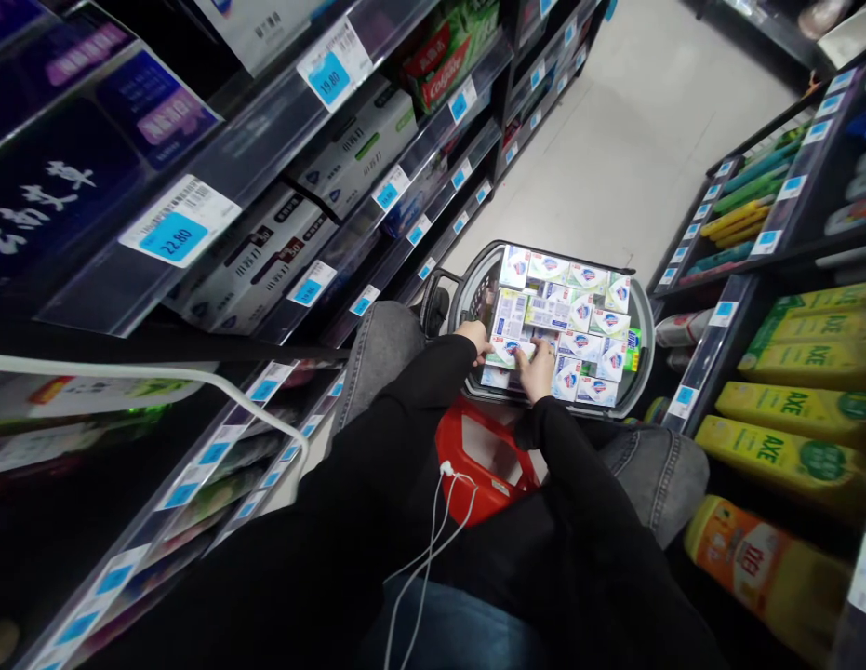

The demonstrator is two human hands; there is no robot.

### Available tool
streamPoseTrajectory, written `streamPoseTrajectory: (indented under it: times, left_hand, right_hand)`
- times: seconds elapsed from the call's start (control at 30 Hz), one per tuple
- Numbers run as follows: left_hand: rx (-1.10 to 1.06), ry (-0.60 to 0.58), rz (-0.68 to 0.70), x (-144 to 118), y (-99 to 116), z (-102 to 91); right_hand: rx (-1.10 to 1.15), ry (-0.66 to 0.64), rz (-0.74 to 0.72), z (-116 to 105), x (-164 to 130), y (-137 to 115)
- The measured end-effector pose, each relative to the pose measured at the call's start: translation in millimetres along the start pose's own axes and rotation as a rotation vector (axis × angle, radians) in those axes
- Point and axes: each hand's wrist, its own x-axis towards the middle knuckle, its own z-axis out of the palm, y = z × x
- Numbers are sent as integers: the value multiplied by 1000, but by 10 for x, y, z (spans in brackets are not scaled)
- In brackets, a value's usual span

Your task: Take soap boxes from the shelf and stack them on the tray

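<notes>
Grey basket (632, 368) on floor (614, 177) carries soap boxes (586, 321).

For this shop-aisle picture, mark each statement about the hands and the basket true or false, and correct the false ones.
1. Both hands rest on small boxes in the basket. True: left hand, right hand, box.
2. The basket is empty. False: it is packed with white boxes.
3. Yellow bottles stand on the right-hand shelves. True.
4. The sleeves are white. False: the sleeves are black.
5. The red stool hangs on a shelf. False: it sits between the knees.
</notes>
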Motion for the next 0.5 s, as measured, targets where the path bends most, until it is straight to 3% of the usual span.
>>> streamPoseTrajectory:
  times: [0.07, 0.13, 0.2, 0.27, 0.33, 0.37, 0.43, 0.5]
  left_hand:
    - [15, -1, -20, -40, 7, -73]
    - [71, 16, -22, -133, 39, -177]
    - [208, 26, 27, -247, 87, -292]
    - [370, 8, 55, -293, 130, -394]
    - [485, 33, 61, -212, 160, -449]
    - [529, -13, 57, -134, 169, -451]
    - [640, -134, 50, 39, 157, -414]
    - [716, -227, 46, 183, 72, -357]
  right_hand:
    - [17, 61, 32, -205, 71, -57]
    - [52, 182, 35, -696, 200, -49]
    - [72, 367, 7, -1494, 330, 24]
    - [2, 608, 18, -2481, 380, 109]
    - [-191, 865, 139, -3451, 335, 161]
    - [-312, 970, 231, -3876, 297, 181]
    - [-525, 1096, 400, -4552, 235, 236]
    - [-647, 1091, 438, -4992, 205, 324]
